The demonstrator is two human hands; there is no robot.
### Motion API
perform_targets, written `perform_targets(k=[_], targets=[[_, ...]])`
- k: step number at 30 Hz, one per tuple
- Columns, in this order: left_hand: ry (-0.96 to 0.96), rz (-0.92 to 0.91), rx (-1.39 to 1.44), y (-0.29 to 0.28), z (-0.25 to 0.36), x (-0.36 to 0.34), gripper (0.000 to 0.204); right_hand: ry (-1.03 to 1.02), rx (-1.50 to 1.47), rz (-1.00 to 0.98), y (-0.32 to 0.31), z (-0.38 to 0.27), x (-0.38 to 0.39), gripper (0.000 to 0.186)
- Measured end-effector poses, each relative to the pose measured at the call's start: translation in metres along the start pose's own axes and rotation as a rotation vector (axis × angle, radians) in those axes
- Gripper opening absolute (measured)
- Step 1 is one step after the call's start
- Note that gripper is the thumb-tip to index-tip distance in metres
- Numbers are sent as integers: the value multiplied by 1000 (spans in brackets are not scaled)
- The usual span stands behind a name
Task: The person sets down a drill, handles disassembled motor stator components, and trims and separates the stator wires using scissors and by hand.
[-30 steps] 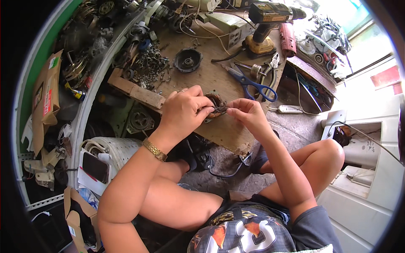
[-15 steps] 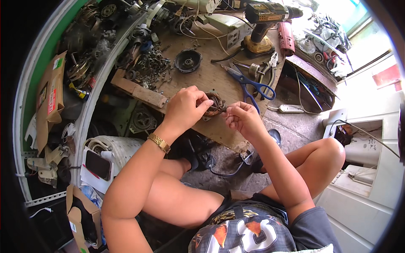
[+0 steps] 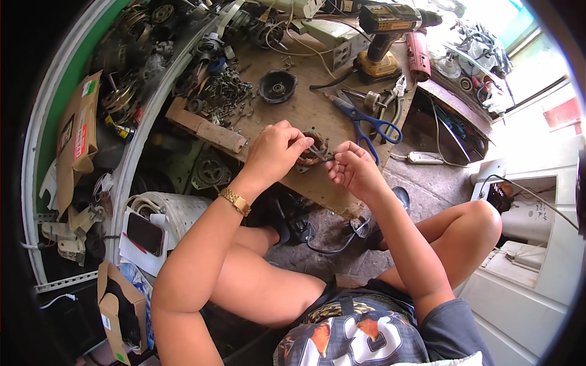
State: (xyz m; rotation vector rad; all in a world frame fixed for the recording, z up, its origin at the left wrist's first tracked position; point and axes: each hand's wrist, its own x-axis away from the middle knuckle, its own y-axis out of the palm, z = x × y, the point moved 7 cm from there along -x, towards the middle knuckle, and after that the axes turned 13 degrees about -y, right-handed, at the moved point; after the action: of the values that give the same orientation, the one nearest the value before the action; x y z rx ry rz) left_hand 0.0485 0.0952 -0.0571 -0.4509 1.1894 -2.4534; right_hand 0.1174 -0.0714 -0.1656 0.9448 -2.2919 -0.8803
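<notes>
- Wooden workbench: this is extending ahead of you, its near corner pointing toward your legs.
- White panelled unit: this is standing at your right, an opening showing in its upper part.
- Cardboard box: this is leaning upright at your far left.
- White perforated container: this is lying to the left of your left wrist.
- Cordless drill: this is standing on its battery at the far right part of the workbench.
- Red tool body: this is lying just right of the drill.
- Left hand: your fingers are curling and your thumb is reaching over the left side of the wound ring; the contact is partly hidden, so you cannot tell whether they are gripping it.
- Right hand: your thumb and forefinger are pinching a dark lead, and your other fingers are curling loosely.
- Heap of small fasteners: this is covering the left part of the bench.
- Blue-handled scissors: these are lying beyond your right hand, beside the pliers.
- Phone: this is lying at your left on white sheets.
- Dark round cover: this is lying on the wood beyond your left hand.
- Wound ring: this copper-coloured part is sitting between your hands, over the near edge of the bench.
- Gold-coloured watch: this is encircling your left wrist.
- Dark lead: this is projecting from the ring's right side into your right fingertips.
</notes>
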Motion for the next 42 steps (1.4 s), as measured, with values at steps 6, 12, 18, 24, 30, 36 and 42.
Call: perform_targets(k=[6,12,18,24,30,36,42], targets=[[2,26,93,-7,1,-3,30,-85,269,-52,19,-7,2,15],[40,26,212,-12,-4,-5,23,-78,218,-2,11,-2,-5,15],[-61,-50,84,-15,-6,-5,18,-37,126,26,6,4,-5,16],[-60,-18,53,-16,-7,-4,22,-39,97,26,4,5,-5,18],[-161,-119,79,1,-26,-4,35,-42,122,31,9,6,-4,19],[-143,-108,84,1,-23,-6,33,-58,135,19,5,8,-3,19],[-221,-104,74,8,-34,-5,33,-54,125,10,8,9,2,18]])
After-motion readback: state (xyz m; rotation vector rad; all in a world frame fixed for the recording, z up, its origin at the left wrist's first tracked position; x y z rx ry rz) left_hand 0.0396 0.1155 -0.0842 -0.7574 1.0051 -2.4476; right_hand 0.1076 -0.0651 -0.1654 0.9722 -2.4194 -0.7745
